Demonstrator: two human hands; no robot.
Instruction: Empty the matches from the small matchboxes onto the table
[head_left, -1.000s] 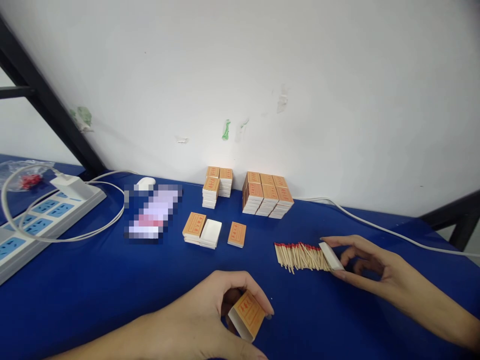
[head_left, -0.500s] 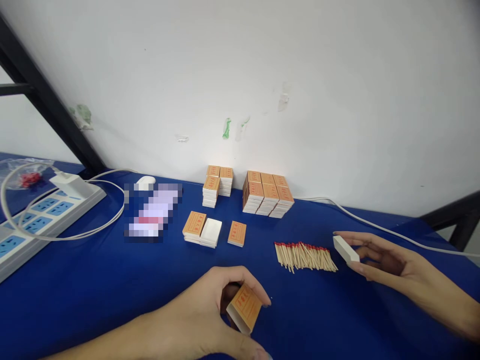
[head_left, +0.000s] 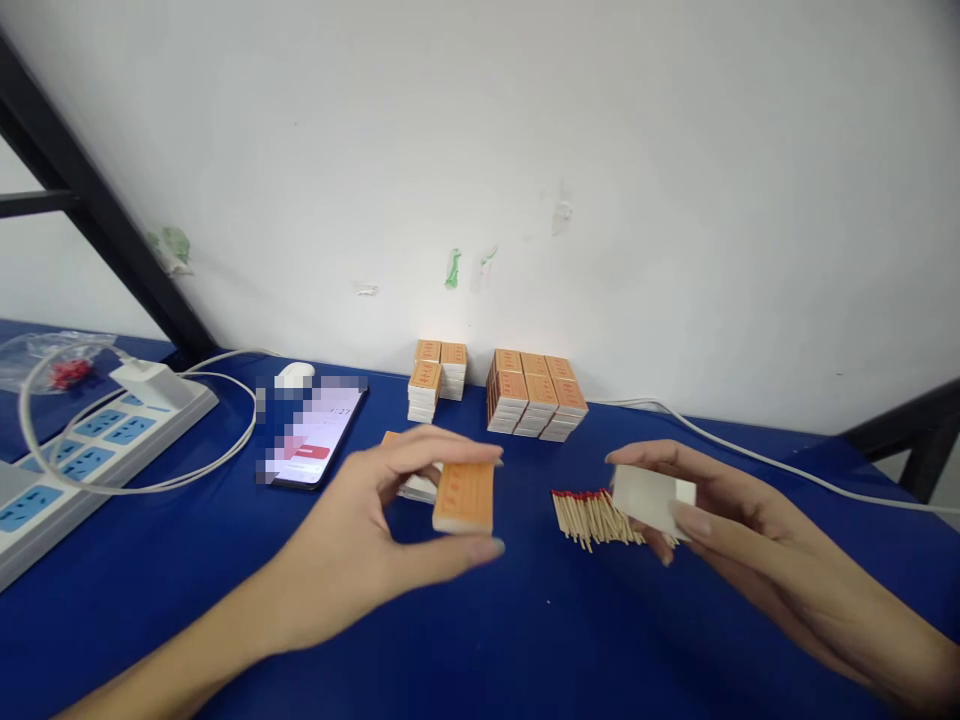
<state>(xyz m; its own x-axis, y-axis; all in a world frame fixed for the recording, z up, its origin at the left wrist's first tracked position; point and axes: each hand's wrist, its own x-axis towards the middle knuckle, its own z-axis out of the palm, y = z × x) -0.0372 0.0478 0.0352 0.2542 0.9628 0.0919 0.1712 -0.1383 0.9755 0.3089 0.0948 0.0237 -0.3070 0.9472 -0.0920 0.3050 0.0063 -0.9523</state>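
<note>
Orange matchbox (head_left: 465,497) pinched in left hand (head_left: 364,560); white tray (head_left: 646,497) gripped in right hand (head_left: 772,550), partly hiding matches (head_left: 589,517) on blue table (head_left: 540,660). Matches could be scattered by low fingertips; tray could be dented by overtight pinching.

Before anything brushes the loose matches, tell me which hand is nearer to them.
Right. The right hand is just over the right end of the loose matches, partly hiding them; the left hand is off to their left, clearly apart.
</note>
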